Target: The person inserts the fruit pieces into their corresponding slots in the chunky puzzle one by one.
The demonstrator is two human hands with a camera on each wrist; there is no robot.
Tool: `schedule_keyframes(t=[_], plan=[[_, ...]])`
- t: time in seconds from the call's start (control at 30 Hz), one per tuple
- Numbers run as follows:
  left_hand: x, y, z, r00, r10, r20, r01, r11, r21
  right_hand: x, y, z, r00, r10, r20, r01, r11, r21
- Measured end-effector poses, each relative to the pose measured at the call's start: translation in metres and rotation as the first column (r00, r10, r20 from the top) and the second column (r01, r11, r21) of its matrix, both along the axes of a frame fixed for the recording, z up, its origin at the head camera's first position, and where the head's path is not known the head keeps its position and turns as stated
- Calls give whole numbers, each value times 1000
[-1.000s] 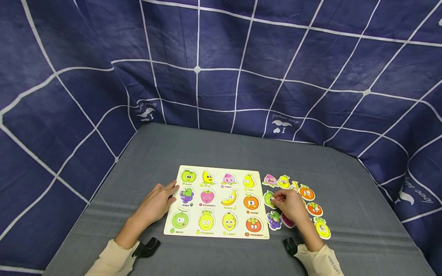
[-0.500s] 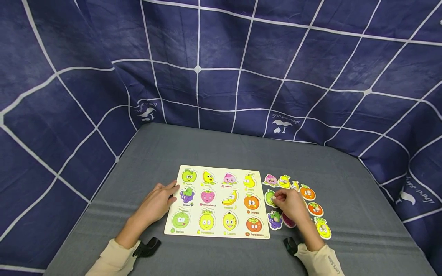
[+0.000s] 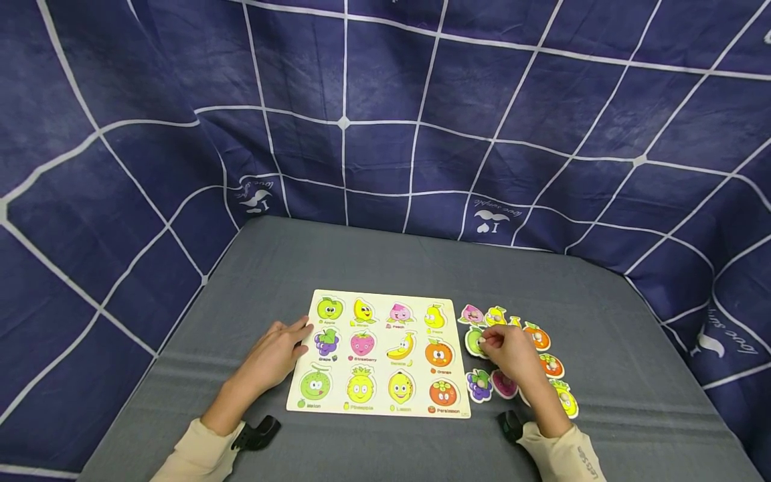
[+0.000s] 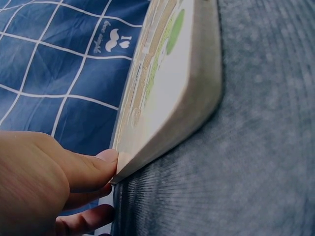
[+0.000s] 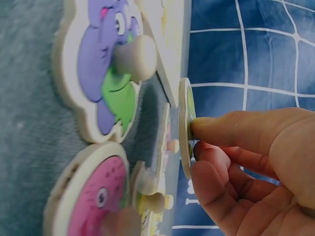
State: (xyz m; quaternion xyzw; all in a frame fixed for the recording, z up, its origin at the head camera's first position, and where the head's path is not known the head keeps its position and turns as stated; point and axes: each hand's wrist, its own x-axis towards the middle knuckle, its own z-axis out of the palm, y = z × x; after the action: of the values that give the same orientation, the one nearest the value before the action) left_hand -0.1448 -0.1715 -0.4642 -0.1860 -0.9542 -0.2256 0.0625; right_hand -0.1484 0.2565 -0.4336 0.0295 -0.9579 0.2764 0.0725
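Observation:
A pale wooden puzzle board (image 3: 381,395) printed with rows of smiling fruits lies flat on the grey surface. My left hand (image 3: 271,355) touches its left edge with extended fingers; in the left wrist view the fingertips (image 4: 107,160) are right at the board's edge. Beyond the board's right side, my right hand (image 3: 515,355) pinches a round green fruit puzzle piece (image 3: 474,341) between thumb and fingers. The right wrist view shows this green piece (image 5: 184,128) edge-on, raised near the other pieces, its knob hidden by the fingers.
Loose knobbed fruit pieces lie right of the board: grapes (image 3: 478,385), a strawberry (image 3: 503,383), a peach (image 3: 472,314), a pear (image 3: 496,316), an orange (image 3: 537,337), a persimmon (image 3: 551,365) and a pineapple (image 3: 566,399). A blue gridded curtain (image 3: 385,154) hangs behind.
My right hand has shifted slightly right and up with the green piece, uncovering more of the strawberry piece. My left hand stays at the board's left edge.

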Motion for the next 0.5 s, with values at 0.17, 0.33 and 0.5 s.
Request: schedule_keyframes(t=[0.17,0.33,0.5], plan=[[0,0,0,1000,4,1,-4,1000,1,-1,-3,3,1000,15,-24,-16,1000,-3],[1,1,-1,1000,4,1,-4,1000,6,-2,-7,5,998,39,-53,-40,999,-4],[1,1,-1,1000,11,7,-11,1000,8,-4,-13,7,999,34,-28,-34,999,-11]])
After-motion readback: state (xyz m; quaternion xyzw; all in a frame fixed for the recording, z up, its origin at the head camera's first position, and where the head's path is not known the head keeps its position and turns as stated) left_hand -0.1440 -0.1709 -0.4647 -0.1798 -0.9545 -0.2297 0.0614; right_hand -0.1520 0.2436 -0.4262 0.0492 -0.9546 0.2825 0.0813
